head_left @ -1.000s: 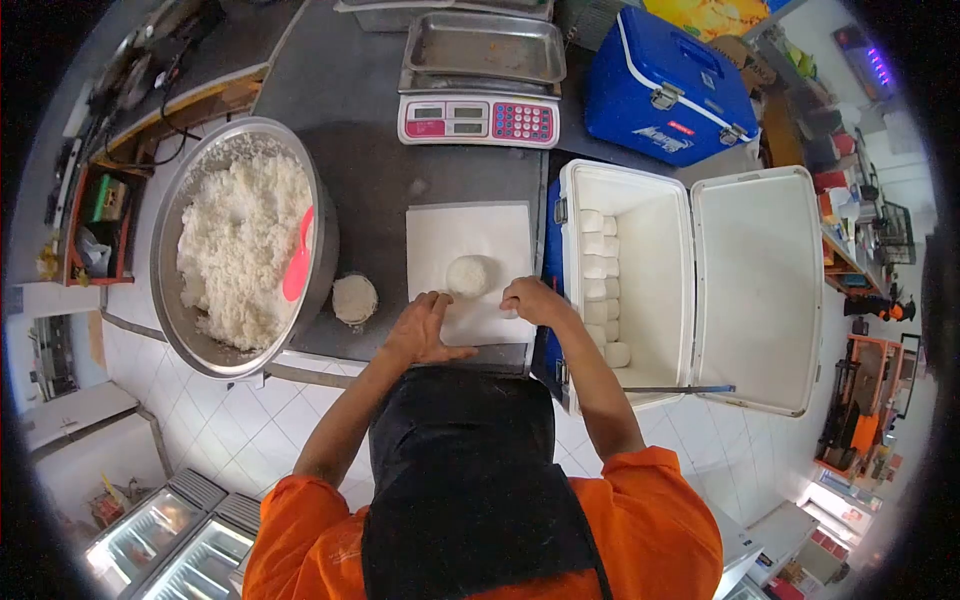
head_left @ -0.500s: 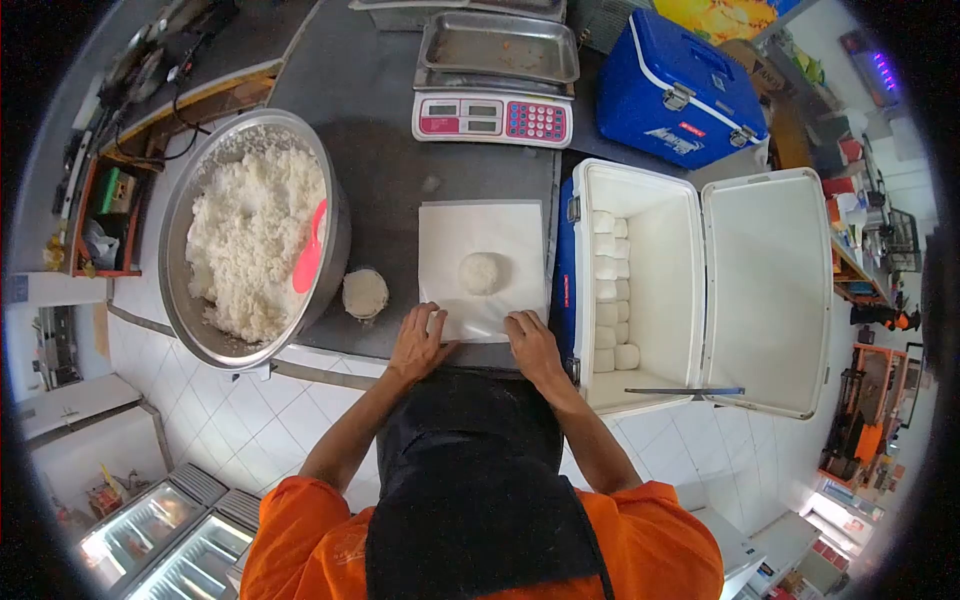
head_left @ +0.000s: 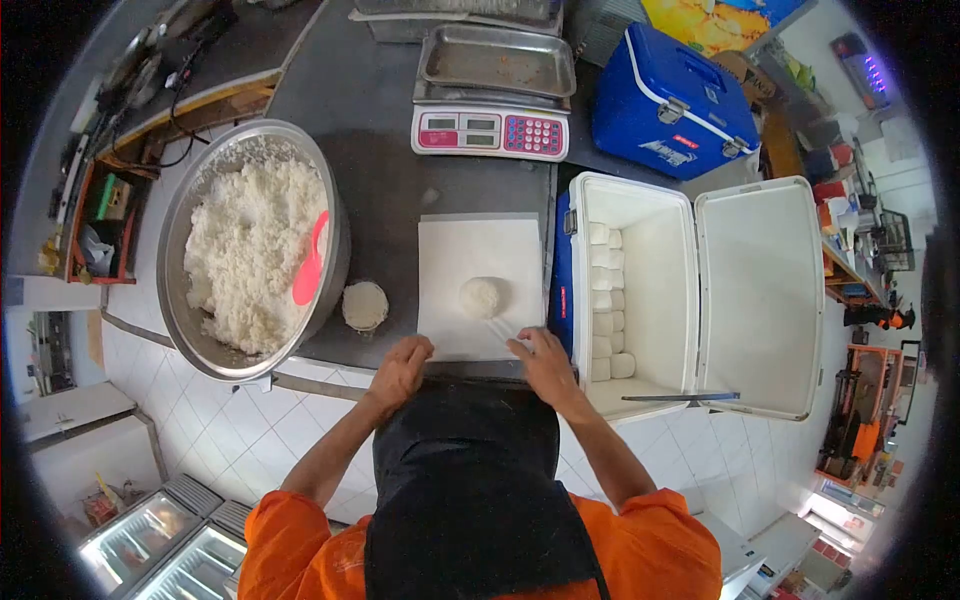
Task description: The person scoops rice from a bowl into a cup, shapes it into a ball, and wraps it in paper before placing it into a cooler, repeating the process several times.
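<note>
A round ball of white rice (head_left: 480, 297) sits on a stack of thin white sheets (head_left: 450, 250) on the dark table. My right hand (head_left: 548, 368) pinches the near right part of the top sheet, and a see-through fold runs from the fingertips toward the ball. At the stack's near left corner is my left hand (head_left: 400, 370), its fingers curled closed; what lies between them is hidden. Left of the stack stands a small round container of rice (head_left: 365, 306). A big metal bowl (head_left: 340, 250) holds loose rice (head_left: 250, 250) and a pink rice paddle (head_left: 311, 268).
A white and pink digital scale (head_left: 488, 133) bears a metal tray (head_left: 500, 60) behind the sheets. On the right, an open cooler (head_left: 655, 270) holds several white wrapped balls (head_left: 605, 300) along its left wall. A closed blue cooler (head_left: 680, 100) stands behind it.
Both hands have drawn slightly toward my body, the left one curling its fingers. A fold now rises between the ball and my right hand. The view has shifted slightly.
</note>
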`<state>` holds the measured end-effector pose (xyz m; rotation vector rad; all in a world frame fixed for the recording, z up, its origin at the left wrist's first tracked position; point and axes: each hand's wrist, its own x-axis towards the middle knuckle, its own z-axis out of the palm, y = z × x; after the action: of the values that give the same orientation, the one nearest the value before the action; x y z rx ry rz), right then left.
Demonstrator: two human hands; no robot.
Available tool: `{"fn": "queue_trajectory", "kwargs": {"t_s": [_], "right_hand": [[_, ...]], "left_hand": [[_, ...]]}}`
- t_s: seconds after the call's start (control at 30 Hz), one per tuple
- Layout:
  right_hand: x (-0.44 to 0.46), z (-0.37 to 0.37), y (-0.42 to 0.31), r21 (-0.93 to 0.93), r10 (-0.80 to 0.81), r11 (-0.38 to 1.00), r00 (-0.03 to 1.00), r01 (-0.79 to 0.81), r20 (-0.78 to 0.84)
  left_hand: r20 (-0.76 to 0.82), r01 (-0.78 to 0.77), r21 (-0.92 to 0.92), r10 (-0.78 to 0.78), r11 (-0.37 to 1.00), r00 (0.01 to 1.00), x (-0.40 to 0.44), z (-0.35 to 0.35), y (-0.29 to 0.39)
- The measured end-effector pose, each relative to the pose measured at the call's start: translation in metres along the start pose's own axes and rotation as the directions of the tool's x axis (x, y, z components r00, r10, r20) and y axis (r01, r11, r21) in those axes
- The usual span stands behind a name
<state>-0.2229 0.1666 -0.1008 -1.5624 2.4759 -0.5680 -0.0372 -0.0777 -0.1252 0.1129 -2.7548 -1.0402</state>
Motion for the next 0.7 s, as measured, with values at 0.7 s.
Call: {"fn": "queue_trajectory", "kwargs": {"t_s": [0.7], "right_hand": [[0.202,0.041,0.094,0.125,0.211,0.958,0.933,-0.256,0.293]], "left_hand": [[0.02,-0.157,0.194,0.156,0.968,0.987,0.091,0.068,0.02]]}}
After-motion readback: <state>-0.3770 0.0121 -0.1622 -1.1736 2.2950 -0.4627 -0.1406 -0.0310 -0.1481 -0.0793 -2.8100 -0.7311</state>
